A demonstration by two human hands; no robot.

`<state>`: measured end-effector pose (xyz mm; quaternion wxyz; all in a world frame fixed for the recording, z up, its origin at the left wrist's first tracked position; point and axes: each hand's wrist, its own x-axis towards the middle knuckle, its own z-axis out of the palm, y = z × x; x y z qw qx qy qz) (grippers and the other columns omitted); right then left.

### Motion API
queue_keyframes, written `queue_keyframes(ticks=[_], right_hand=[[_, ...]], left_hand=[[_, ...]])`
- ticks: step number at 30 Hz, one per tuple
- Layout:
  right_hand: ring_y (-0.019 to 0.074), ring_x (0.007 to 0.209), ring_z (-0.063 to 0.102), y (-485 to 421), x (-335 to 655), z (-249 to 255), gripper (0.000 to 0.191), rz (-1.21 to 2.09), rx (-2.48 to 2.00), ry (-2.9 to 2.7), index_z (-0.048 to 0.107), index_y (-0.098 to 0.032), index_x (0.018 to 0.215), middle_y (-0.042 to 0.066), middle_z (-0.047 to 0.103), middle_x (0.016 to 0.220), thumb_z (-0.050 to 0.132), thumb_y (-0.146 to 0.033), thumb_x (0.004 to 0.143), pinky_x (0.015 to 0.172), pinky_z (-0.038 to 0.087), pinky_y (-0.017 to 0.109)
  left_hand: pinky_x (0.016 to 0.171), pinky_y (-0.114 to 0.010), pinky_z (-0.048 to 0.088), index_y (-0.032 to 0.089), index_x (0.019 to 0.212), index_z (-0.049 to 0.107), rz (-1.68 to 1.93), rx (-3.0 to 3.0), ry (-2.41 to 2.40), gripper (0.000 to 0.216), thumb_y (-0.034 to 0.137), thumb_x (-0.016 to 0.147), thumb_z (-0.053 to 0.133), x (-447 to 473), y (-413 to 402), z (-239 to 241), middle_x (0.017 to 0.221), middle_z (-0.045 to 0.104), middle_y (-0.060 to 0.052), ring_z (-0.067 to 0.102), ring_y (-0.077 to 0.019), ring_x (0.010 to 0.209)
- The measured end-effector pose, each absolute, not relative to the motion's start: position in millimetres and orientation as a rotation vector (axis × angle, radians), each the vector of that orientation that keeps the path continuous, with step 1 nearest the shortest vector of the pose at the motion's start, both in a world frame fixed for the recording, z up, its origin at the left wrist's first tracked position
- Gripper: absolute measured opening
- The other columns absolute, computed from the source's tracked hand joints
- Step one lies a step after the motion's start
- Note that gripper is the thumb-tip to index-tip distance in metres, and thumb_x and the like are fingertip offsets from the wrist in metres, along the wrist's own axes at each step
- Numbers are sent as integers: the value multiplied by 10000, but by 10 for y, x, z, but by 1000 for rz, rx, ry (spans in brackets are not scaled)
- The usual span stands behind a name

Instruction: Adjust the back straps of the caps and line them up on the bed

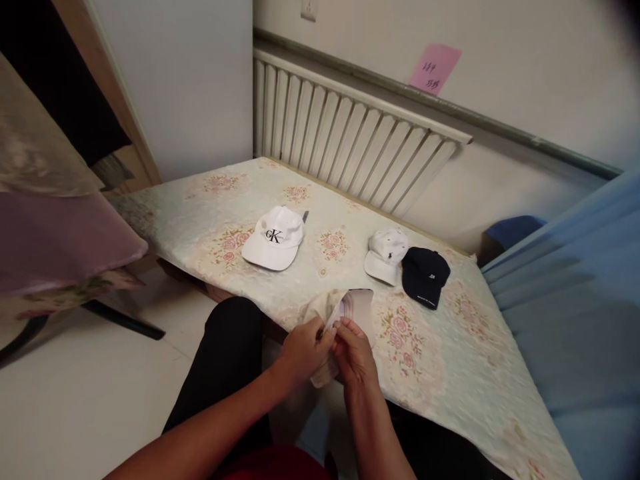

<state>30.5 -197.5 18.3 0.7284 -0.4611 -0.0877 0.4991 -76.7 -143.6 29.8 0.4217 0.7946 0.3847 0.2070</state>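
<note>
A beige baseball cap [324, 304] is held at the near edge of the table, its inside turned partly toward me and its brim pointing up and right. My left hand [304, 348] is closed on the cap's edge. Close beside it, my right hand [354, 348] pinches the same edge, fingertips almost meeting the left ones. What exactly lies between the fingertips is hidden. Beyond the hands, a white cap [276, 240] with black letters rests on the table. Farther right, a smaller white cap [387, 252] sits against a dark navy cap [425, 275].
A floral cloth covers the table [350, 220]. Behind it runs a white radiator [340, 133] under a wall with a pink note [436, 68]. A blue curtain [590, 293] hangs at right. At left stands a chair draped with pink fabric [65, 243]. My knees are under the near edge.
</note>
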Motion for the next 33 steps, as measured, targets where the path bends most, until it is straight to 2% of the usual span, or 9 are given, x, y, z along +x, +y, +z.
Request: queue_keyframes(ticks=[4, 12, 19, 28, 33], right_hand=[[119, 598, 611, -1972, 310, 225, 238, 1117, -1016, -219, 639, -177, 767, -2, 677, 693, 790, -221, 588, 594, 502, 233], [108, 573, 589, -1920, 289, 256, 205, 1108, -1021, -224, 651, -191, 759, -20, 666, 658, 747, -183, 578, 577, 479, 219], [129, 672, 620, -1875, 278, 226, 235, 1118, -1009, -219, 652, -199, 783, -1, 691, 748, 717, -157, 561, 672, 503, 242], [97, 523, 519, -1879, 335, 121, 237, 1031, -1126, -220, 590, -196, 712, -54, 590, 587, 740, -181, 529, 544, 415, 224], [84, 516, 486, -1929, 374, 108, 205, 987, -1211, -278, 588, -187, 657, -65, 556, 554, 757, -219, 545, 529, 371, 211]], left_hand=[[586, -259, 296, 206, 667, 417, 511, 2004, 896, 308, 400, 894, 345, -807, -1443, 348, 612, 483, 17, 462, -133, 599], [587, -261, 293, 202, 667, 423, 527, 2039, 840, 275, 357, 886, 364, -822, -1442, 333, 615, 479, 16, 460, -132, 598], [574, -251, 299, 194, 663, 451, 552, 1972, 800, 311, 410, 881, 403, -829, -1405, 266, 599, 467, 29, 447, -123, 589], [572, -250, 304, 187, 678, 490, 556, 1852, 800, 254, 406, 805, 513, -788, -1361, 191, 594, 468, 47, 430, -118, 586], [570, -254, 301, 190, 655, 467, 560, 1828, 819, 261, 404, 772, 561, -773, -1359, 173, 593, 467, 49, 432, -118, 584]])
